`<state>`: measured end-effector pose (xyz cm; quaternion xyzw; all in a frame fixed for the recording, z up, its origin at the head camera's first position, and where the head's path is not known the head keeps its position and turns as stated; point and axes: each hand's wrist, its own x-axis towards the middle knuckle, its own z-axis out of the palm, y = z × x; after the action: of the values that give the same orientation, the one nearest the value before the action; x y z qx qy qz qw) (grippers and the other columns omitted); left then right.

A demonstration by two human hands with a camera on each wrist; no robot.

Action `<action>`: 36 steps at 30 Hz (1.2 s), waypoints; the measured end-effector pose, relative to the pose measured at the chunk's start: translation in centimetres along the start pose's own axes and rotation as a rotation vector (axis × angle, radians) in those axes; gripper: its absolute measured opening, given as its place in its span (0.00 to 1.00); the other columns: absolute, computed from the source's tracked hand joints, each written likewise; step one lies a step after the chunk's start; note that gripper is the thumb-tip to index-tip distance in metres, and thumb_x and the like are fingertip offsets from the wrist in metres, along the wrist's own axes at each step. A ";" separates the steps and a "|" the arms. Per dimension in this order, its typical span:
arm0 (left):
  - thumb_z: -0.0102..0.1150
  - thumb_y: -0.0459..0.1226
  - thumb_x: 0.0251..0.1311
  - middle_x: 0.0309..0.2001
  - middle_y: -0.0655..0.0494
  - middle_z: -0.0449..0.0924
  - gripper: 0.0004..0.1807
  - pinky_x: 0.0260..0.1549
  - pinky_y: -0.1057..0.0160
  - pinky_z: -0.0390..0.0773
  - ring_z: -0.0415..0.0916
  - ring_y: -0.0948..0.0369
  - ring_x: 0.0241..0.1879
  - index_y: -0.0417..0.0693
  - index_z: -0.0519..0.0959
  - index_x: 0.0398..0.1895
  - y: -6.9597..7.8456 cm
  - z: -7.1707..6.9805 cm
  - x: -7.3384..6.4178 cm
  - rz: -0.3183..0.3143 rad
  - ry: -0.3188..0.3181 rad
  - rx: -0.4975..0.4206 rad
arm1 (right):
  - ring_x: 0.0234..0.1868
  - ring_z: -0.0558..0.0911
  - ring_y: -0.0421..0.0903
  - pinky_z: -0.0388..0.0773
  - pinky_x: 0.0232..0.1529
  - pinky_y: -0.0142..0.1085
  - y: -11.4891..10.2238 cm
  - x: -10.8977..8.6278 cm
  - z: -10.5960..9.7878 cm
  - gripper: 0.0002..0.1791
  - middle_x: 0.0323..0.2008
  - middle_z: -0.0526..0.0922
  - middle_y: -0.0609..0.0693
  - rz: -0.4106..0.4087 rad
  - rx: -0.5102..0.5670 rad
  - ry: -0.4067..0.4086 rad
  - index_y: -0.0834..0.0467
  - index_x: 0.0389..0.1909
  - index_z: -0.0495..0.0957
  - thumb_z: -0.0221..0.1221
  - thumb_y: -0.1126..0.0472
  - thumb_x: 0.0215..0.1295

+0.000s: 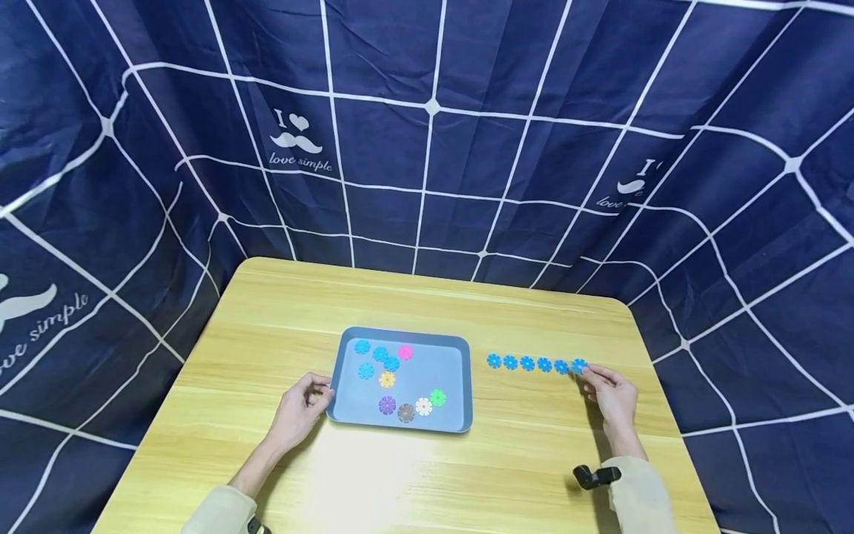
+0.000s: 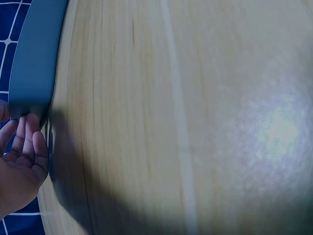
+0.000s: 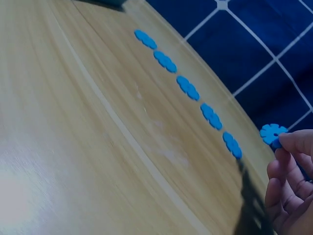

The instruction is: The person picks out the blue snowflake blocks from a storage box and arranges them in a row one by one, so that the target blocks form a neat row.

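Between thumb and forefinger, my right hand (image 1: 615,398) pinches a blue snowflake disc (image 3: 272,133) at the right end of a row. In the right wrist view that disc is tilted up, above the wood. Several more blue snowflake discs (image 1: 527,363) lie flat in a line to its left. My left hand (image 1: 302,408) grips the left side of a grey-blue tray (image 1: 467,386), with fingertips under the wall in the left wrist view. Inside the tray lie several light-blue discs (image 1: 365,370) and single pink (image 1: 405,353), orange, purple, brown, cream and green ones.
Both hands work over a light wooden table (image 1: 527,460) with rounded far corners. A dark blue curtain (image 1: 373,185) with white grid lines stands around its back and sides. A black device (image 1: 596,476) is worn at the right sleeve.
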<state>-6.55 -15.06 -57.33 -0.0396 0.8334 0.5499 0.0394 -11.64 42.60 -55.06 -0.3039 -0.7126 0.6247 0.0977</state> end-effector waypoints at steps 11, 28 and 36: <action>0.64 0.31 0.70 0.41 0.45 0.85 0.11 0.27 0.71 0.75 0.74 0.70 0.29 0.35 0.82 0.52 0.0 0.0 0.0 0.018 -0.001 -0.003 | 0.20 0.83 0.33 0.80 0.24 0.27 0.8 1.2 -1.0 0.04 0.20 0.87 0.31 0.020 -0.092 0.027 0.46 0.37 0.90 0.70 0.61 0.68; 0.63 0.31 0.71 0.42 0.45 0.85 0.11 0.26 0.71 0.76 0.74 0.69 0.29 0.35 0.81 0.53 -0.1 0.0 0.0 -0.005 -0.006 -0.009 | 0.23 0.83 0.33 0.81 0.25 0.29 0.6 2.3 -0.4 0.15 0.18 0.84 0.31 0.039 -0.269 -0.013 0.63 0.52 0.85 0.69 0.59 0.70; 0.63 0.31 0.71 0.42 0.45 0.85 0.11 0.26 0.71 0.77 0.74 0.69 0.29 0.36 0.81 0.53 0.0 0.0 0.0 -0.017 -0.011 -0.012 | 0.22 0.83 0.34 0.82 0.24 0.31 0.6 2.3 -0.4 0.20 0.19 0.85 0.33 0.044 -0.310 -0.011 0.66 0.56 0.83 0.69 0.58 0.70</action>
<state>-6.59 -15.09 -57.35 -0.0439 0.8294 0.5549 0.0485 -13.08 44.25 -56.13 -0.3274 -0.7941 0.5110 0.0322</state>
